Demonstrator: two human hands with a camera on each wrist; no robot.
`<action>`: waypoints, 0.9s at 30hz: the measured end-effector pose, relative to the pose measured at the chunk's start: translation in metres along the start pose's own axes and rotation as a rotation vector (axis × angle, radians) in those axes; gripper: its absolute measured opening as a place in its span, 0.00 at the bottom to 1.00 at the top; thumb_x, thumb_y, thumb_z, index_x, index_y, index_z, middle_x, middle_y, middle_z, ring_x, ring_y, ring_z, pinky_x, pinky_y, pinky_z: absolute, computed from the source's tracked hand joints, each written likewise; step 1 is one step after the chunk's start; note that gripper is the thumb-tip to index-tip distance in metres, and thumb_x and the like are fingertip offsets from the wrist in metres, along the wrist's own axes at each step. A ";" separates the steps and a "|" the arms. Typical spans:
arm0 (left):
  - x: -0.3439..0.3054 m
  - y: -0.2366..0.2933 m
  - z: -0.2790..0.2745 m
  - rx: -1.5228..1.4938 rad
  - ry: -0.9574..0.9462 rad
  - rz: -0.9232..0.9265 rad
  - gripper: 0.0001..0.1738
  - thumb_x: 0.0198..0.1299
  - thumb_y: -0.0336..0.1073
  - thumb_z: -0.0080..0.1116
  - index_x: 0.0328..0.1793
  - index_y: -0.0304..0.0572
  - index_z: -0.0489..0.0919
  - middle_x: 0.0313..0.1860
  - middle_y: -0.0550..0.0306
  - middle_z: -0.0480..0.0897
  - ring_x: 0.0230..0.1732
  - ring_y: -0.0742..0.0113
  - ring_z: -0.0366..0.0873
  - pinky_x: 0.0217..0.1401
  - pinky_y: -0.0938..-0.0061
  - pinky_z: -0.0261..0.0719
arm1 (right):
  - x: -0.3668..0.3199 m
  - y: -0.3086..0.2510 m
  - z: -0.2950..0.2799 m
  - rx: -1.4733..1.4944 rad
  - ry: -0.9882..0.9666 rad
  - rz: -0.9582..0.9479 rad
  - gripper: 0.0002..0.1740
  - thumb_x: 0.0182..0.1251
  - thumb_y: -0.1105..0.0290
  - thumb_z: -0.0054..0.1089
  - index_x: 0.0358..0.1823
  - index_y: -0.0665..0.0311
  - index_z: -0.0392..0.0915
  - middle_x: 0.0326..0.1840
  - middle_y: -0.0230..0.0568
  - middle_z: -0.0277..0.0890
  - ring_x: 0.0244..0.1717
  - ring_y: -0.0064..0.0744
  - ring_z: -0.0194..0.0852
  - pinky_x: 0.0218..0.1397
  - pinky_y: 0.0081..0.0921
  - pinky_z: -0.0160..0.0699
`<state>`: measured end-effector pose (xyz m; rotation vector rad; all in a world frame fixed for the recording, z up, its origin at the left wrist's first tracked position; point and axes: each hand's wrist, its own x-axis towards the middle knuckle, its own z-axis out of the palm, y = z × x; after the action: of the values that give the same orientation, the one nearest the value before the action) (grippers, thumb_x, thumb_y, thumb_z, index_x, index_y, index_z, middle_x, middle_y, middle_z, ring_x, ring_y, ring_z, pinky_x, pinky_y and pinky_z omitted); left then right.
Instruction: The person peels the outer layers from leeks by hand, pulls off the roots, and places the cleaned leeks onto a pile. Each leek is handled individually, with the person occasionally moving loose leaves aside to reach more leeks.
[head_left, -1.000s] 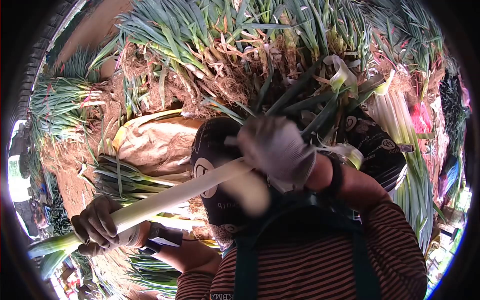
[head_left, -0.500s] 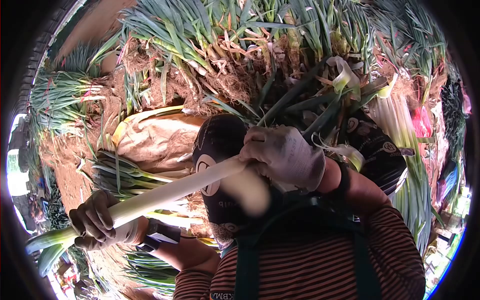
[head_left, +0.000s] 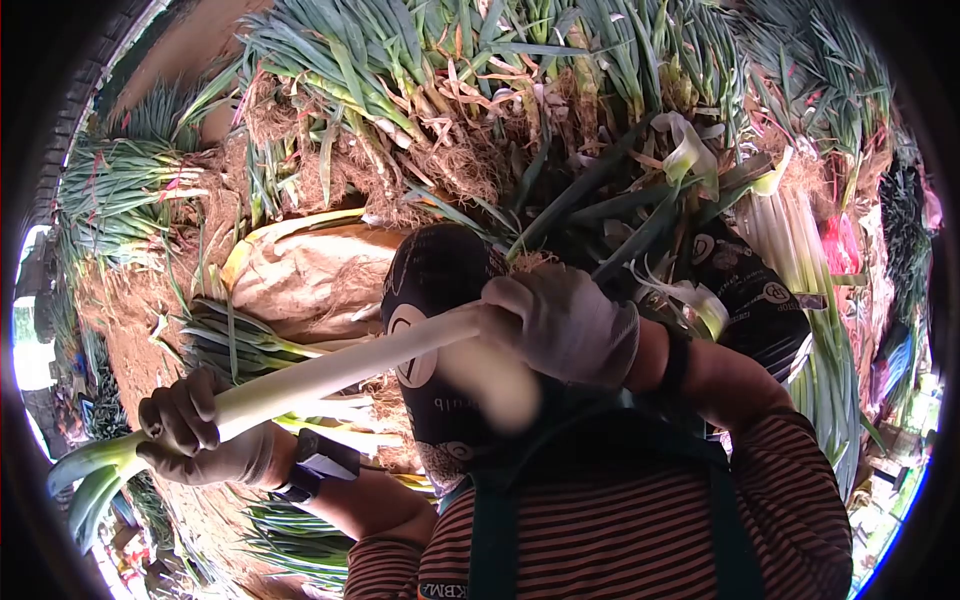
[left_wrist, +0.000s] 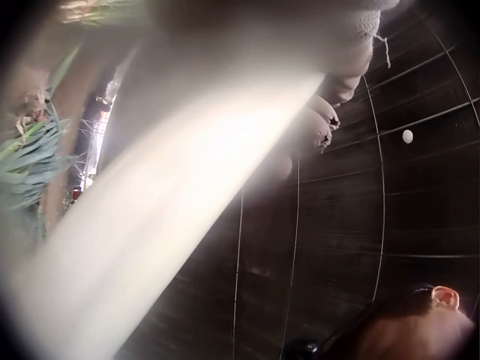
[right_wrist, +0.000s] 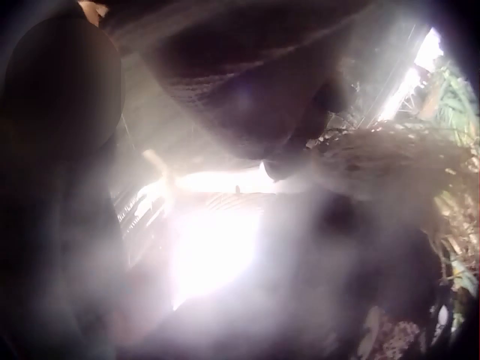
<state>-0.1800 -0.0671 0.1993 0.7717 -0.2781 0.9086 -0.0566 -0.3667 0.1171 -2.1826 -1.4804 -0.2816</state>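
Observation:
A long leek (head_left: pixel 340 370) with a white shank lies slantwise across the front of the person in the head view. The gloved left hand (head_left: pixel 205 435) grips it near the green leaves (head_left: pixel 95 480), its fingers curled over the shank. At the other end the gloved right hand (head_left: pixel 570 325) holds the leek around its base, and pale roots (head_left: pixel 530 262) stick out above the knuckles. The left wrist view shows the white shank (left_wrist: pixel 172 195) up close, with glove fingertips (left_wrist: pixel 322 124) past its edge. Blur and glare hide the right hand's grip in the right wrist view.
Leeks with roots (head_left: pixel 440 150) are heaped along the far side. Pale-stemmed leeks (head_left: pixel 800 250) lie at the right. A brown paper-like bundle (head_left: pixel 310 280) and more leeks (head_left: pixel 250 350) are at the left, beside the person's dark-clad knee (head_left: pixel 440 265).
The right hand has shifted slightly down and turned, so that roots now show above it. The left hand stays on the leek, with only a slight shift.

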 end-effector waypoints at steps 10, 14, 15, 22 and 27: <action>0.006 -0.002 0.007 0.434 0.214 0.032 0.19 0.75 0.50 0.45 0.35 0.45 0.70 0.21 0.66 0.62 0.23 0.73 0.59 0.37 0.73 0.67 | 0.015 0.010 -0.005 0.273 -0.082 0.126 0.13 0.52 0.63 0.70 0.34 0.59 0.76 0.34 0.37 0.71 0.30 0.40 0.79 0.30 0.36 0.79; 0.007 -0.004 0.003 0.450 0.275 0.035 0.19 0.74 0.50 0.47 0.34 0.47 0.67 0.23 0.66 0.63 0.24 0.71 0.61 0.37 0.72 0.67 | 0.011 0.001 -0.007 0.014 -0.093 0.006 0.13 0.52 0.64 0.71 0.34 0.60 0.75 0.34 0.39 0.72 0.28 0.40 0.79 0.29 0.35 0.79; 0.007 -0.006 0.005 0.476 0.320 0.050 0.19 0.74 0.50 0.47 0.34 0.47 0.67 0.23 0.65 0.64 0.25 0.71 0.61 0.37 0.72 0.67 | 0.008 0.001 -0.005 0.016 -0.062 0.025 0.14 0.52 0.65 0.71 0.35 0.60 0.75 0.36 0.40 0.74 0.30 0.41 0.80 0.31 0.35 0.80; 0.008 -0.012 0.007 0.530 0.367 0.084 0.18 0.75 0.51 0.46 0.37 0.47 0.72 0.23 0.68 0.65 0.24 0.74 0.60 0.34 0.75 0.62 | 0.018 0.002 -0.009 0.261 0.021 0.134 0.14 0.53 0.63 0.71 0.36 0.58 0.75 0.37 0.37 0.72 0.28 0.40 0.80 0.30 0.35 0.80; 0.010 -0.012 0.006 0.534 0.358 0.095 0.18 0.75 0.51 0.46 0.37 0.48 0.72 0.23 0.69 0.65 0.24 0.74 0.60 0.34 0.75 0.62 | 0.019 0.004 -0.006 0.333 -0.054 0.170 0.16 0.51 0.62 0.73 0.37 0.57 0.75 0.38 0.37 0.74 0.33 0.41 0.81 0.33 0.35 0.80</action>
<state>-0.1640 -0.0702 0.2029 1.0693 0.2581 1.2111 -0.0445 -0.3557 0.1294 -2.0390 -1.2548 0.0781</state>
